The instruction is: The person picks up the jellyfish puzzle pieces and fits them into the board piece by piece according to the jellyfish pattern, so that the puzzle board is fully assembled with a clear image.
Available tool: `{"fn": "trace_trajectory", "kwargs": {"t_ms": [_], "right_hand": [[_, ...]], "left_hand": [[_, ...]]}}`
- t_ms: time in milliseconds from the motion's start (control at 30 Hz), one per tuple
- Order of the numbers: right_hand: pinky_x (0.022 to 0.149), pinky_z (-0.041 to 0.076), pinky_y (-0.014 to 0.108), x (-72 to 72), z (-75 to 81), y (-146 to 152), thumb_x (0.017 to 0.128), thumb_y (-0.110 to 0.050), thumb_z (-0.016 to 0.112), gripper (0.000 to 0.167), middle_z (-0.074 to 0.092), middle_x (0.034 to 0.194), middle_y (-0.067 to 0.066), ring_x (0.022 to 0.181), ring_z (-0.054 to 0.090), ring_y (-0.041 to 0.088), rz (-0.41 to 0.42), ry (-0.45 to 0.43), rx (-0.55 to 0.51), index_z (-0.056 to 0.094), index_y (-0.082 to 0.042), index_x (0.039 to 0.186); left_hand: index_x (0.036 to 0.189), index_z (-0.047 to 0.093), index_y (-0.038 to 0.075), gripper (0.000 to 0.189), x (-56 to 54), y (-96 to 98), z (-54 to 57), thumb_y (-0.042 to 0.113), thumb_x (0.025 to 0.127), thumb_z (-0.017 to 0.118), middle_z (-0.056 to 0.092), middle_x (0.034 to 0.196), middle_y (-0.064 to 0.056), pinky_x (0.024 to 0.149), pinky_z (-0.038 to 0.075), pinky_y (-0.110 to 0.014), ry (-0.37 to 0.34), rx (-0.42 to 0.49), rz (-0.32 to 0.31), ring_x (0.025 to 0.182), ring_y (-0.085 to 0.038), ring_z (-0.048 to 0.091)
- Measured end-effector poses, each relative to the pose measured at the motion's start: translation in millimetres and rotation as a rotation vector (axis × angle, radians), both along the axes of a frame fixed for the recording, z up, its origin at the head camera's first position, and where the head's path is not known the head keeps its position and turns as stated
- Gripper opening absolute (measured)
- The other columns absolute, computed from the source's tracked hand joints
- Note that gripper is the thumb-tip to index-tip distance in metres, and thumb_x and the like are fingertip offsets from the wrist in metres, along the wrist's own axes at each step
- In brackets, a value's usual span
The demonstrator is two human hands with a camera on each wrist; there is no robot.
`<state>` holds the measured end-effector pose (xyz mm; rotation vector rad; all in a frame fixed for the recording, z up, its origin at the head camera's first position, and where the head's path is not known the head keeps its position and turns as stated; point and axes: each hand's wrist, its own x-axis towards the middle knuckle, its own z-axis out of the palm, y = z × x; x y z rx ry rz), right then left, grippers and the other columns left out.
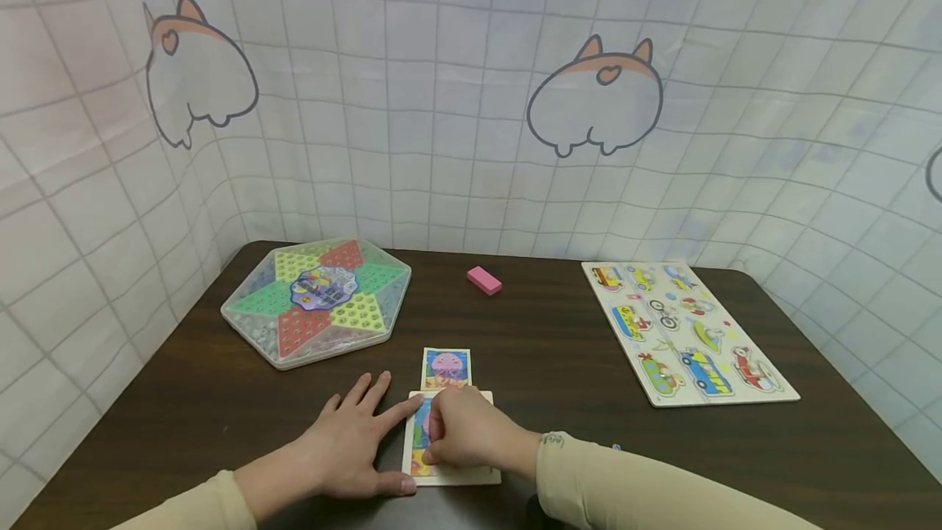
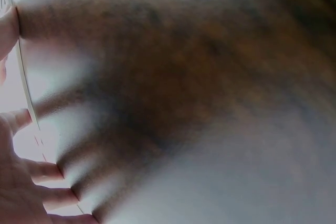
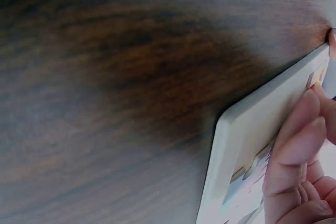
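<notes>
A small wooden puzzle board (image 1: 456, 478) with a pale frame and a bright sea picture lies flat near the table's front. My left hand (image 1: 344, 444) rests spread beside it, index fingertip and thumb at its left edge. Over the board, my right hand (image 1: 477, 432) has curled fingers and pinches at a puzzle piece in the left part of the picture, mostly hidden by the hand. The right wrist view shows the fingertips (image 3: 315, 88) at the piece and a cut-out recess (image 3: 244, 179) nearby. A pink jellyfish picture card (image 1: 446, 362) lies just beyond the board.
At the back left is a hexagonal star-pattern board game (image 1: 253, 301) under a clear cover. A pink block (image 1: 484, 280) sits at the back middle. To the right lies a larger peg puzzle (image 1: 648, 334) of vehicles. A patterned cloth (image 1: 456, 186) rises behind the table.
</notes>
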<state>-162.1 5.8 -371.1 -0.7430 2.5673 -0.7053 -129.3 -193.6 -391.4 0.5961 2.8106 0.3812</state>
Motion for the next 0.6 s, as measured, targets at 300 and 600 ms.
{"fn": "trace_trajectory", "kwargs": {"t_ms": [300, 600], "right_hand": [[0.052, 0.044, 0.020, -2.5, 5.5, 23, 0.083, -0.007, 0.082, 0.019, 0.062, 0.063, -0.003, 0.055, 0.056, 0.007, -0.009, -0.207, -0.186, 0.065, -0.011, 0.076], [0.062, 0.050, 0.021, -12.6, 12.4, 75, 0.089, -0.007, 0.078, 0.013, 0.067, 0.082, 0.000, 0.074, 0.061, 0.011, -0.021, -0.174, -0.306, 0.068, -0.002, 0.097]], "left_hand": [[0.158, 0.040, 0.029, 0.096, 0.5, -1.4, -2.3, 0.076, 0.079, 0.069, 0.027, 0.164, -0.028, 0.103, 0.032, -0.080, -0.012, 0.012, 0.011, 0.149, -0.056, 0.026], [0.159, 0.038, 0.030, 0.098, -1.8, -0.1, -0.4, 0.077, 0.079, 0.069, 0.025, 0.166, -0.027, 0.105, 0.032, -0.079, -0.034, -0.013, 0.015, 0.150, -0.055, 0.025]]}}
